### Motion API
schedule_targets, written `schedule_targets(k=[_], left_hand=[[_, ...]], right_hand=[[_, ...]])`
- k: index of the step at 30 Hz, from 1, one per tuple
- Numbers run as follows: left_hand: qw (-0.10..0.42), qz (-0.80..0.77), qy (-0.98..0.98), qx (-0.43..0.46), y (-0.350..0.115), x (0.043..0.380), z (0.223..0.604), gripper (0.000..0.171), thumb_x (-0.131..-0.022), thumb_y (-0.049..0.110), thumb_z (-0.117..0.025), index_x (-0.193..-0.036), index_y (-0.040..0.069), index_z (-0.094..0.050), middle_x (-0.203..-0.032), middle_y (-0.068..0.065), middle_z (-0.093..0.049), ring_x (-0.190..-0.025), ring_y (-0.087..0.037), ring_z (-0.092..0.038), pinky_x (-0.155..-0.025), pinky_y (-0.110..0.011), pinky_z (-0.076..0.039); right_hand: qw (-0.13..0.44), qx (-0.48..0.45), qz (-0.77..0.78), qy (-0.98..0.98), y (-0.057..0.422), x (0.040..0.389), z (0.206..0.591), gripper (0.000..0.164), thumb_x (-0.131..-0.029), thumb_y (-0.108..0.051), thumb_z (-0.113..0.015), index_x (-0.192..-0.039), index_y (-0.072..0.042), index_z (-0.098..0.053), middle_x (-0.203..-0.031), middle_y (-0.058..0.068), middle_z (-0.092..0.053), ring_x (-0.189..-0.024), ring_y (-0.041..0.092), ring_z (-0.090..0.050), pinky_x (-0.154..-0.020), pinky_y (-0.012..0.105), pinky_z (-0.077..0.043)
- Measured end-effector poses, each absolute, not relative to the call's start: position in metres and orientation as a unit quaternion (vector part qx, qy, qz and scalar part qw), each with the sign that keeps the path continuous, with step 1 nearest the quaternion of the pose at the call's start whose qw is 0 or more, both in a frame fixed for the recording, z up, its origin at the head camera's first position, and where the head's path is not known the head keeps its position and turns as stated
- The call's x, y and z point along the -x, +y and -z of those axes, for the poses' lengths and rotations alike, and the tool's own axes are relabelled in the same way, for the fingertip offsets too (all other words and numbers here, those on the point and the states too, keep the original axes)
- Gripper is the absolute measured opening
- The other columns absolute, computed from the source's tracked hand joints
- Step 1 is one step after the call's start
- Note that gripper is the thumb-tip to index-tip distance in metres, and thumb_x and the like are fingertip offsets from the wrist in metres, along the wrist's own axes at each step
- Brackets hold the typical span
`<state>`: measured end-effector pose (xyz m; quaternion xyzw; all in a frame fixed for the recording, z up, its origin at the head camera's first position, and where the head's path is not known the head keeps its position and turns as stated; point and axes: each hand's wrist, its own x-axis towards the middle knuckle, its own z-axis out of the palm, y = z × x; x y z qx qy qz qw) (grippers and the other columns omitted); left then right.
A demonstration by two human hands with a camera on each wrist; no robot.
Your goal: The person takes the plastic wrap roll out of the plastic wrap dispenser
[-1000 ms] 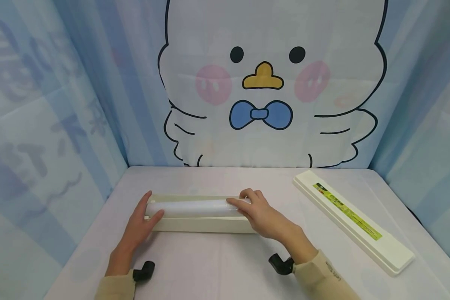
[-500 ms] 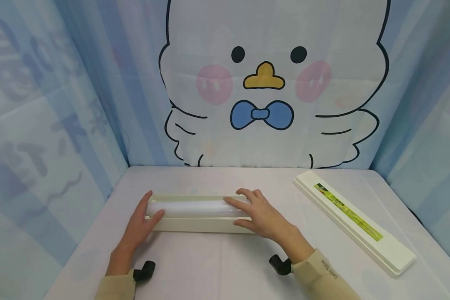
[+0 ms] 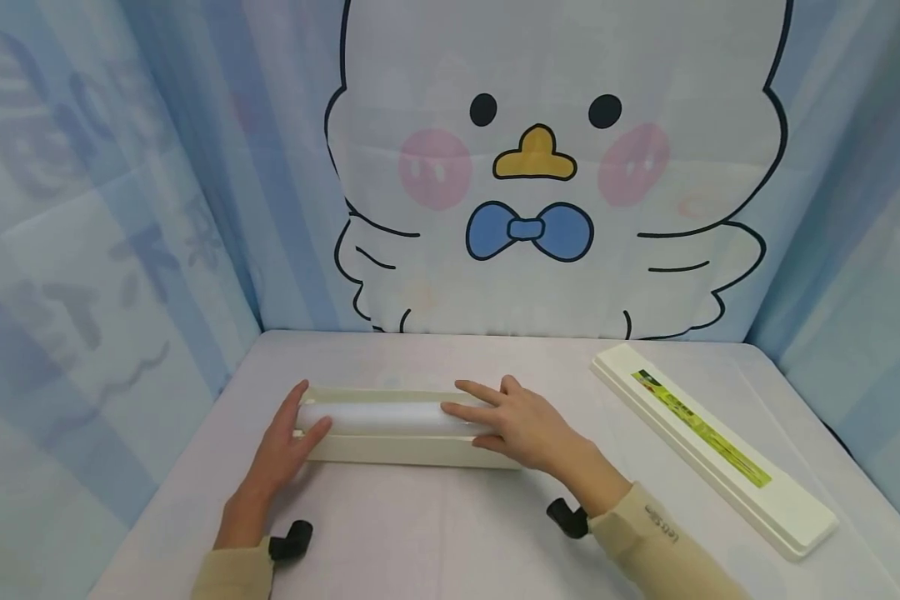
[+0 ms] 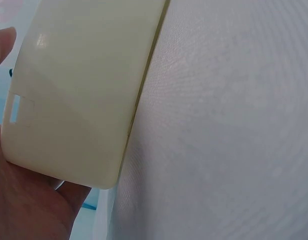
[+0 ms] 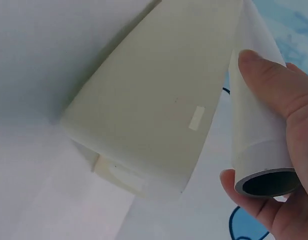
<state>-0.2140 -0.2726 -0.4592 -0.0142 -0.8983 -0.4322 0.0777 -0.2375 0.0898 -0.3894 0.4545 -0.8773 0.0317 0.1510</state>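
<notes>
A long cream plastic box lies on the table, its top uncovered. Along it runs a whitish roll of cling film; in the right wrist view its hollow tube end shows above the box rim. My left hand grips the box's left end, thumb over the front rim by the roll and fingers behind. In the left wrist view that hand wraps the box end. My right hand is over the roll's right end, which it hides. In the right wrist view this hand holds the roll between thumb and fingers.
A long cream lid with a yellow-green label lies slanted at the table's right side. The pale cloth-covered table ends at a curtain with a cartoon bird; blue curtains stand at both sides.
My right hand has shifted slightly left along the roll, its fingers spreading and the thumb coming into sight at the front rim. My left hand keeps its place on the box.
</notes>
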Motion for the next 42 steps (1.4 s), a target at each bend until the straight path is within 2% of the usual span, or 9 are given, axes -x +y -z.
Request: schedule_targets(k=[5, 9, 16, 20, 27, 36, 42], left_hand=[[0.072, 0.435, -0.898, 0.01, -0.272, 0.214, 0.46, 0.081, -0.09, 0.045, -0.057, -0.15, 0.012, -0.014, -0.152, -0.018, -0.018, -0.137, -0.037, -0.016, -0.104, -0.062, -0.015], [0.073, 0.438, -0.896, 0.011, -0.274, 0.214, 0.461, 0.082, -0.089, 0.045, -0.059, -0.15, 0.012, -0.014, -0.151, -0.018, -0.018, -0.136, -0.038, -0.017, -0.103, -0.062, -0.016], [0.071, 0.434, -0.898, 0.022, -0.277, 0.213, 0.46, 0.084, -0.088, 0.044, -0.06, -0.15, 0.012, -0.013, -0.152, -0.017, -0.017, -0.137, -0.036, -0.016, -0.104, -0.06, -0.016], [0.07, 0.432, -0.899, 0.028, -0.278, 0.213, 0.458, 0.086, -0.087, 0.044, -0.062, -0.15, 0.013, -0.012, -0.153, -0.015, -0.016, -0.138, -0.035, -0.015, -0.105, -0.059, -0.017], [0.057, 0.44, -0.896, 0.02, -0.278, 0.213, 0.459, 0.092, -0.084, 0.046, -0.065, -0.151, 0.016, -0.01, -0.151, -0.016, -0.02, -0.133, -0.035, -0.025, -0.102, -0.061, -0.022], [0.049, 0.419, -0.907, 0.009, -0.278, 0.215, 0.46, 0.095, -0.082, 0.05, -0.066, -0.151, 0.017, -0.01, -0.152, -0.017, -0.017, -0.136, -0.039, -0.017, -0.102, -0.063, -0.018], [0.048, 0.433, -0.9, 0.007, -0.278, 0.215, 0.46, 0.095, -0.082, 0.047, -0.067, -0.151, 0.017, -0.01, -0.151, -0.017, -0.018, -0.134, -0.038, -0.022, -0.102, -0.063, -0.021]], right_hand=[[0.142, -0.475, 0.005, -0.868, 0.088, 0.239, 0.383, 0.062, -0.084, -0.034, -0.07, -0.14, -0.037, -0.043, -0.135, -0.003, -0.049, -0.08, 0.016, -0.044, -0.055, 0.023, -0.041], [0.147, -0.482, 0.023, -0.864, 0.087, 0.241, 0.381, 0.062, -0.084, -0.033, -0.069, -0.14, -0.037, -0.042, -0.13, -0.004, -0.053, -0.078, 0.017, -0.044, -0.054, 0.023, -0.04], [0.144, -0.481, 0.016, -0.865, 0.086, 0.245, 0.384, 0.058, -0.089, -0.032, -0.064, -0.141, -0.038, -0.039, -0.131, -0.005, -0.05, -0.08, 0.016, -0.042, -0.062, 0.025, -0.039], [0.143, -0.483, -0.006, -0.864, 0.089, 0.246, 0.389, 0.056, -0.089, -0.031, -0.064, -0.14, -0.037, -0.041, -0.13, -0.005, -0.051, -0.079, 0.016, -0.04, -0.061, 0.024, -0.037], [0.148, -0.481, -0.034, -0.863, 0.093, 0.248, 0.395, 0.055, -0.089, -0.03, -0.064, -0.14, -0.035, -0.042, -0.13, -0.006, -0.051, -0.078, 0.015, -0.04, -0.06, 0.023, -0.036], [0.17, -0.486, -0.049, -0.856, 0.103, 0.249, 0.4, 0.056, -0.087, -0.03, -0.066, -0.139, -0.032, -0.044, -0.129, -0.004, -0.053, -0.078, 0.015, -0.04, -0.06, 0.024, -0.036], [0.18, -0.475, -0.063, -0.859, 0.11, 0.249, 0.399, 0.057, -0.087, -0.029, -0.067, -0.139, -0.033, -0.044, -0.128, -0.005, -0.053, -0.08, 0.014, -0.041, -0.061, 0.024, -0.038]])
